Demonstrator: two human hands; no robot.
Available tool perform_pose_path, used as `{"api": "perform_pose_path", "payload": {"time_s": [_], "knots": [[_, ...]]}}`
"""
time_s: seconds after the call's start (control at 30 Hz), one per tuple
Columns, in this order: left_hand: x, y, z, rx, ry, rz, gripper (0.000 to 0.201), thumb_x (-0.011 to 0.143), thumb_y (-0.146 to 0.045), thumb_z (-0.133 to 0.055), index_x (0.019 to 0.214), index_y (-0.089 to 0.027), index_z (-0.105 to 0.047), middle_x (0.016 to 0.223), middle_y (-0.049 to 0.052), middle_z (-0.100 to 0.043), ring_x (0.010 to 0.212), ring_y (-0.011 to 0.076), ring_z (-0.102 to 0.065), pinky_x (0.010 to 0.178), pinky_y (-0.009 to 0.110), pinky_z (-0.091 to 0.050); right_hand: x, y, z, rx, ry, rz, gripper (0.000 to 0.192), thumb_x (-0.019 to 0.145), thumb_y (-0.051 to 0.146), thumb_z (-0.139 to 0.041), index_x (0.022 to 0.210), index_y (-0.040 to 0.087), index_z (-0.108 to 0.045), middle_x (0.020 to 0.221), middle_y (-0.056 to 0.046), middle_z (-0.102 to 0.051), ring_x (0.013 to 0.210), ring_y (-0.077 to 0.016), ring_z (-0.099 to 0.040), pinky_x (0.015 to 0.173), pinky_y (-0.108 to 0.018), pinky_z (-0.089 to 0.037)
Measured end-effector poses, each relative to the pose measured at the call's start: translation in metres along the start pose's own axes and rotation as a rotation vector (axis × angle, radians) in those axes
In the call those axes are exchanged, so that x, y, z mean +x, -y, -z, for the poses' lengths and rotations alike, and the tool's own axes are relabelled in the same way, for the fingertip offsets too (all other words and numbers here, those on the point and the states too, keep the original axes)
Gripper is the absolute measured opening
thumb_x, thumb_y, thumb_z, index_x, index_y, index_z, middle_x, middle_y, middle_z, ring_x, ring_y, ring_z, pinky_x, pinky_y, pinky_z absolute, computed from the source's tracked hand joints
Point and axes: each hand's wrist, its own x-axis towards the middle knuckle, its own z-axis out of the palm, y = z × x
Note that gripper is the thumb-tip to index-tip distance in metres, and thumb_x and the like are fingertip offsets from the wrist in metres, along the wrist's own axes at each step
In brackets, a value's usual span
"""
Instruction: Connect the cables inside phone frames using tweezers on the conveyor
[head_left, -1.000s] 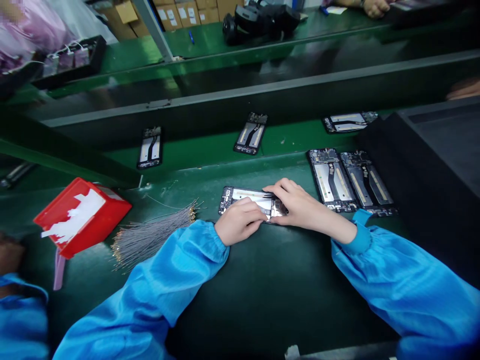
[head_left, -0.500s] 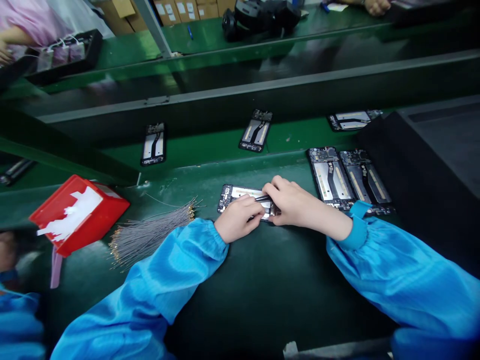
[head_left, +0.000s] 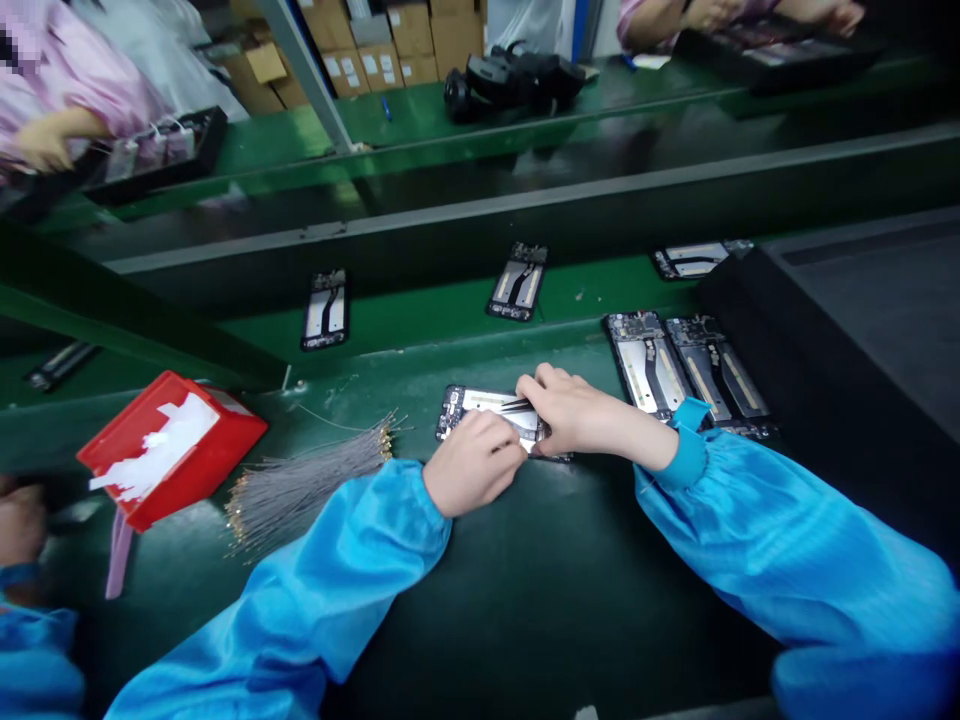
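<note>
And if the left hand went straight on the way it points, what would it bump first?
The left hand would probably bump the right hand first, which is at the same phone; exact depth is unclear.

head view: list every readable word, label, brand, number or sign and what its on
No text is readable.
White labels on the cardboard boxes: print too small to read.
Pale marks on the two side-by-side phone assemblies: too blurred.
Phone assembly partly covered by the left hand and right hand: nothing legible.
</note>
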Motion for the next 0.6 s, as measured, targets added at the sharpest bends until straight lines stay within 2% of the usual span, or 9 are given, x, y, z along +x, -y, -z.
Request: {"api": "perform_pose_path", "payload": {"time_s": [0.07,0.1,0.17,0.23,0.3,0.43,0.6], "knots": [[-0.005,-0.013,-0.002,0.104,0.004,-0.034,0.018,0.085,-0.018,-0.039,0.083,-0.016,-0.058,0.077,0.004,-0.053,0.073,0.0157,-0.043,0.066,0.029,-0.037,0.018,-0.009,0.004,0.043,-0.102,0.051,0.045,0.064,0.037,-0.064,0.100,0.019,-0.043,0.093,-0.006,-0.049,0.081,-0.0201,-0.051,0.067,-0.028,-0.041],[-0.007,-0.020,-0.004,0.123,0.032,-0.062,0.019,0.085,-0.019,-0.040,0.091,-0.016,-0.057,0.078,0.004,-0.053,0.072,0.0157,-0.043,0.066,0.030,-0.038,0.030,-0.014,0.006,0.040,-0.193,0.039,0.042,0.068,0.039,-0.061,0.101,0.019,-0.044,0.094,-0.006,-0.051,0.081,-0.0191,-0.052,0.067,-0.027,-0.041],[-0.010,-0.030,-0.010,0.128,0.086,-0.064,0.026,0.084,-0.025,-0.043,0.106,-0.016,-0.052,0.086,0.006,-0.053,0.077,0.0176,-0.044,0.069,0.031,-0.039,0.056,-0.024,0.010,-0.050,-0.381,-0.074,0.034,0.078,0.039,-0.051,0.104,0.018,-0.045,0.101,-0.009,-0.052,0.086,-0.0207,-0.053,0.071,-0.029,-0.041],[-0.010,-0.035,-0.015,0.128,0.119,0.002,0.034,0.083,-0.029,-0.045,0.114,-0.016,-0.047,0.094,0.008,-0.051,0.083,0.0200,-0.044,0.072,0.034,-0.041,0.082,-0.033,0.014,-0.097,-0.459,-0.150,0.032,0.081,0.033,-0.049,0.106,0.013,-0.045,0.108,-0.016,-0.050,0.099,-0.0276,-0.048,0.075,-0.034,-0.040],[-0.008,-0.036,-0.018,0.132,0.135,0.080,0.038,0.081,-0.030,-0.047,0.117,-0.018,-0.045,0.098,0.009,-0.049,0.087,0.0217,-0.044,0.073,0.036,-0.042,0.102,-0.043,0.016,-0.108,-0.469,-0.170,0.036,0.078,0.032,-0.054,0.106,0.010,-0.046,0.110,-0.020,-0.049,0.103,-0.0310,-0.046,0.076,-0.036,-0.040],[0.004,-0.025,-0.016,0.138,0.130,0.190,0.040,0.080,-0.031,-0.049,0.119,-0.019,-0.044,0.100,0.009,-0.047,0.090,0.0232,-0.043,0.075,0.038,-0.042,0.117,-0.065,0.026,-0.091,-0.435,-0.115,0.036,0.074,0.036,-0.059,0.099,0.012,-0.049,0.099,-0.016,-0.057,0.091,-0.0256,-0.055,0.073,-0.032,-0.040],[0.034,0.016,-0.009,0.190,0.078,0.336,0.040,0.080,-0.033,-0.052,0.117,-0.021,-0.047,0.098,0.009,-0.047,0.091,0.0236,-0.044,0.077,0.040,-0.042,0.111,-0.083,0.049,-0.060,-0.464,-0.043,0.030,0.075,0.037,-0.057,0.093,0.014,-0.049,0.089,-0.009,-0.061,0.081,-0.0184,-0.058,0.068,-0.026,-0.039]]}}
